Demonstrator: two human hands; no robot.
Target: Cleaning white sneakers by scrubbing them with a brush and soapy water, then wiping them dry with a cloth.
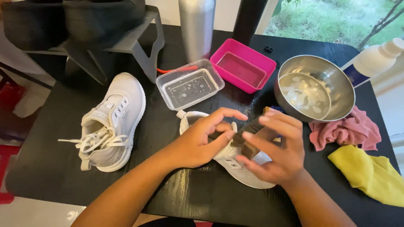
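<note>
Sneaker [248,170] lies diagonally, toe lower-right; left hand [198,141] clasps it, right hand [275,149] grips brush [252,136].

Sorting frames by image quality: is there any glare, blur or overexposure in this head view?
Head view: the right hand and the dark wooden brush it holds are slightly motion-blurred; the round steel bowl and wet black table show glare; the window grass at top right looks washed out; the white mesh sneaker on the left is sharp.
</note>
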